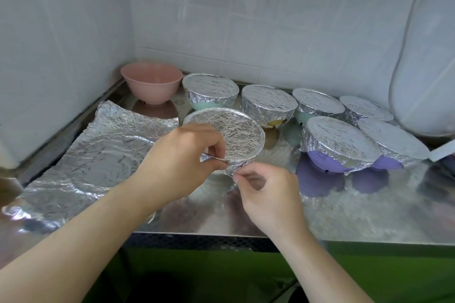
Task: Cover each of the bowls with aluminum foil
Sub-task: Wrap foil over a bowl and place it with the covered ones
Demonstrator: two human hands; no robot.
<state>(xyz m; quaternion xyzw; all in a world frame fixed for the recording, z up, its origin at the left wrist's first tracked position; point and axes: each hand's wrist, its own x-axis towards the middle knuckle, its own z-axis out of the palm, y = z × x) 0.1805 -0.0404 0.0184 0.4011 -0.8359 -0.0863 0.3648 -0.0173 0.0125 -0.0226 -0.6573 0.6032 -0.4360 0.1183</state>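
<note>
Foil-topped bowl (227,134) sat mid-desk (344,206), just right of the loose foil sheet (98,160). Both hands pinched its foil skirt: left hand (182,157) a fold at near rim, right hand (268,192) the lower edge. Foil likely thin, tears easily; grip edges, crimp gently.

A steel desk (344,216) meets white tiled walls (270,19), with a white padded cushion (423,69) at its right edge.
</note>
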